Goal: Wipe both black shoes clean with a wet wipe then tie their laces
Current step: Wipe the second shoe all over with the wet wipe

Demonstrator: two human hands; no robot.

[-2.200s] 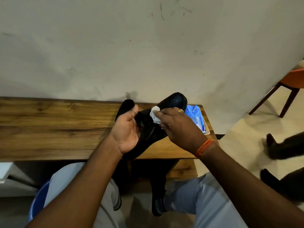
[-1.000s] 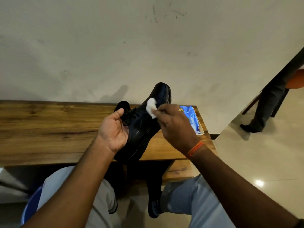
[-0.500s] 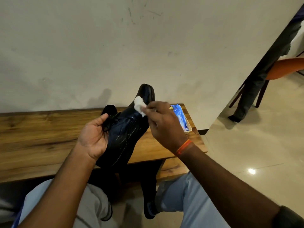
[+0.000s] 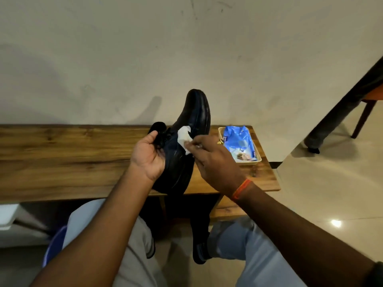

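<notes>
A plain off-white wall with faint scuff marks fills the upper half of the view. Below it, a wooden table (image 4: 62,158) with visible grain runs across the frame from 9 o'clock to about 3 o'clock. Pale glossy floor tiles lie at 4 o'clock.

Left hand (image 4: 148,156): forearm enters from 7 o'clock, palm turned toward the shoe, thumb raised along the laces. The fingers wrap behind the black shoe (image 4: 186,146) and grip it at its rear half. The shoe is held above the table's near edge, toe pointing to 12 o'clock and tilted up against the wall background. Its upper is smooth, glossy leather with a rounded toe; the black laces (image 4: 162,136) sit loose near the thumb.

Right hand (image 4: 215,162): forearm enters from 5 o'clock, back of the hand facing the camera, with an orange thread band (image 4: 241,189) on the wrist. The fingertips pinch a crumpled white wet wipe (image 4: 184,139) and press it against the shoe's upper, just forward of the laces.

At 2 o'clock from the shoe, a shallow cream tray (image 4: 257,160) rests on the table's right end and holds a crinkled blue plastic wipes packet (image 4: 238,141).

At 1 o'clock from the left thumb, a second dark rounded shape (image 4: 157,127) shows behind the held shoe; whether it is the other shoe cannot be determined.
</notes>
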